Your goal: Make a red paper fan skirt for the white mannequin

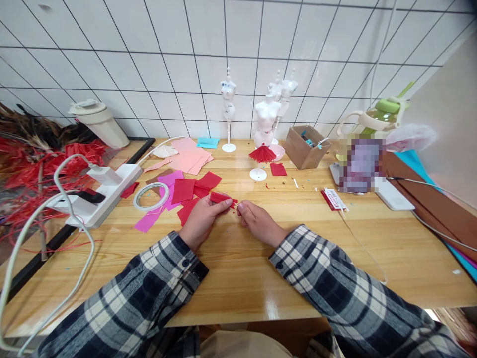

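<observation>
My left hand (201,219) pinches a folded piece of red crepe paper (219,198) between thumb and fingers. The paper's right end looks frayed, with tiny red bits around it. Just right of that end, my right hand (259,221) has its fingertips pressed together; whatever is in them is too small to make out. Loose red crepe paper pieces (184,190) lie beyond my left hand, over strips of magenta paper (151,220). Farther back stands a small white mannequin (267,117) wearing a red fringed skirt (262,153).
A tape roll (136,200) and white power strip (108,194) with cables are on the left, near a cup (102,124). Pink paper (190,155), another mannequin (228,102) and a cardboard box (303,151) stand or lie behind. On the right are a red-and-white packet (334,199) and a bottle (387,112).
</observation>
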Demonstrator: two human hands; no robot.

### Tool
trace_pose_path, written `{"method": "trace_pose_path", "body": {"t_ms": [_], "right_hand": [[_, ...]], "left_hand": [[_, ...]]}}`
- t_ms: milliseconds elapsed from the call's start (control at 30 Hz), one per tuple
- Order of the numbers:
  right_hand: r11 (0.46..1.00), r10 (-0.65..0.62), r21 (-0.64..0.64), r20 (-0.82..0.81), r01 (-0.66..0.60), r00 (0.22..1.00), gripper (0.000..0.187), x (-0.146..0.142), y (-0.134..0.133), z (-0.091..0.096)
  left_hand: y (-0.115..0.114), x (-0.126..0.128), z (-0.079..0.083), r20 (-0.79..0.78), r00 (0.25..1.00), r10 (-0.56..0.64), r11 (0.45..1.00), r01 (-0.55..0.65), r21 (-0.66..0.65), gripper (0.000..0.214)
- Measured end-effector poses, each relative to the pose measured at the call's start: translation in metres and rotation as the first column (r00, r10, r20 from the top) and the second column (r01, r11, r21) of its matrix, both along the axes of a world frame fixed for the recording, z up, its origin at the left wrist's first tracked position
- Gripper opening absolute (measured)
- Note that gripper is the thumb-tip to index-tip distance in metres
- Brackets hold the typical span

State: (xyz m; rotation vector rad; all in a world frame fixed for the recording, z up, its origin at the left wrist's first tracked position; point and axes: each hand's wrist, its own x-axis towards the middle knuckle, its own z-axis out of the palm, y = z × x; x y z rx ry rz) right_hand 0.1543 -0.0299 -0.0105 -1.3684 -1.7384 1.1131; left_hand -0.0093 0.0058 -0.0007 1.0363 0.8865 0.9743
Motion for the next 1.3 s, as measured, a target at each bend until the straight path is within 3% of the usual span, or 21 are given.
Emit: {"method": "trace_pose_path", "body": {"t_ms": [500,1300], "right_hand": [[0.997,-0.041,-0.067,-0.052,0.038,0.998,0.035,-0.0013,-0.0028,0.0024],[0.999,0.006,-0.035,-0.011,-0.007,1.0,0.032,-0.003,-0.002,0.0052]], "left_hand": [[0.0017,-0.002,-0.0035,-0.016,0.999,0.039,0.999,-0.039,-0.014,0.018],[0.0025,-0.0018,-0.0035,-0.004,1.0,-0.01,1.0,0.01,-0.015,0.017]]}}
